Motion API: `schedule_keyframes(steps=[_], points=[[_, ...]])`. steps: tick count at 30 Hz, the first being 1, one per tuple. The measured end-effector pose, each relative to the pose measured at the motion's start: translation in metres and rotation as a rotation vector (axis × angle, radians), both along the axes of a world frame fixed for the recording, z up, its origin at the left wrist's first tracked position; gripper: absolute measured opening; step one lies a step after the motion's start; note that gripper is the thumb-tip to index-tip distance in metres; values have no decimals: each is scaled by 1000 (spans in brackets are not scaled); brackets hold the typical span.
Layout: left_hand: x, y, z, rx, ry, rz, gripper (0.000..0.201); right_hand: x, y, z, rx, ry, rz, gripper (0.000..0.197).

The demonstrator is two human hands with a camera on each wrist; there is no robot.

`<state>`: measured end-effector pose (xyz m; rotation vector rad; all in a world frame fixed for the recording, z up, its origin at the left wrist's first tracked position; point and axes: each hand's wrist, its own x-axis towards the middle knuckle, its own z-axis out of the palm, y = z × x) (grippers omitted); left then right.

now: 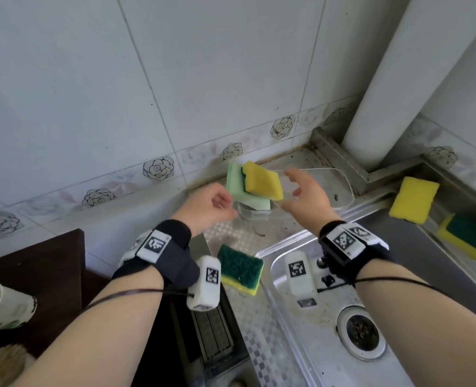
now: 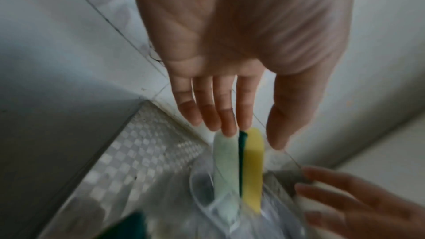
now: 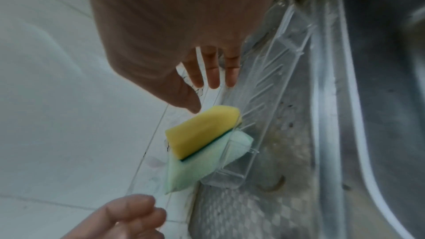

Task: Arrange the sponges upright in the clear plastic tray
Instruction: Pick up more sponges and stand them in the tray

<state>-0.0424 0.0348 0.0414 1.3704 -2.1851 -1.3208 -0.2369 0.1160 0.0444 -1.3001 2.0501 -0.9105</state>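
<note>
Sponges, pale green point(image 1: 242, 188) and yellow point(image 1: 263, 180), stand tilted in clear tray point(image 1: 343, 185); both hands' grip released.

The left hand point(image 2: 230, 57) extends straight fingers point(image 2: 227, 115) above a pale green sponge point(image 2: 224, 166) and a yellow sponge point(image 2: 253, 166), both standing on edge in the clear tray point(image 2: 207, 206). The right hand point(image 2: 358, 206) touches the tray's side.

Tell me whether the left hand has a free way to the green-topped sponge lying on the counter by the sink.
Probably yes. The left hand is open and holds nothing, and the green-topped sponge lies flat on the counter just below that wrist, with nothing on top of it or between them.
</note>
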Motion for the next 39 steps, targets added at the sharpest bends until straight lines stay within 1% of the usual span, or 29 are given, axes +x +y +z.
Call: schedule_keyframes(steps=[1, 3, 5, 9, 14, 16, 18, 19, 20, 21, 22, 24, 26, 27, 28, 30, 33, 36, 39], points=[[-3, 10, -1, 14, -71, -108, 31, -4, 10, -3, 9, -28, -38, 59], [-11, 26, -5, 28, -234, -297, 43, -12, 27, -10, 55, -57, -91, 56], [-21, 36, -10, -2, -368, -423, 56, -23, 39, -16, 89, -42, -141, 52], [-33, 46, -8, -47, -543, -525, 68, -43, 56, -18, 94, -53, -261, 46], [-37, 60, -13, -155, -856, -704, 82, -53, 72, -17, 79, -61, -303, 43], [-38, 67, -20, -245, -940, -754, 81, -57, 78, -19, 79, -60, -301, 42], [-36, 72, -26, -323, -972, -762, 73, -61, 83, -22, 77, -62, -297, 41], [-37, 74, -27, -340, -962, -748, 68, -63, 85, -24, 75, -67, -297, 41], [-39, 75, -24, -331, -916, -711, 63, -66, 87, -24, 71, -78, -298, 41], [-42, 74, -18, -288, -822, -641, 59, -68, 90, -25, 68, -93, -302, 42], [-49, 72, -8, -232, -688, -550, 57, -71, 91, -25, 61, -105, -310, 42], [-67, 61, 15, -153, -374, -367, 61, -77, 95, -25, 60, -114, -322, 43], [-89, 45, 38, -141, -97, -226, 64, -85, 99, -24, 55, -122, -339, 42], [-100, 38, 46, -138, 19, -166, 62, -89, 101, -25, 52, -130, -348, 41], [-110, 30, 50, -146, 100, -109, 59, -92, 103, -25, 51, -137, -352, 41], [-126, 17, 48, -178, 151, -23, 56, -98, 107, -28, 56, -148, -353, 42], [-144, 3, 28, -159, 124, 23, 57, -108, 111, -34, 56, -159, -356, 45], [-149, -7, 4, -182, 29, 9, 49, -116, 112, -40, 57, -162, -351, 46], [-142, -14, -10, -295, -99, -30, 46, -119, 111, -45, 69, -159, -347, 46]])
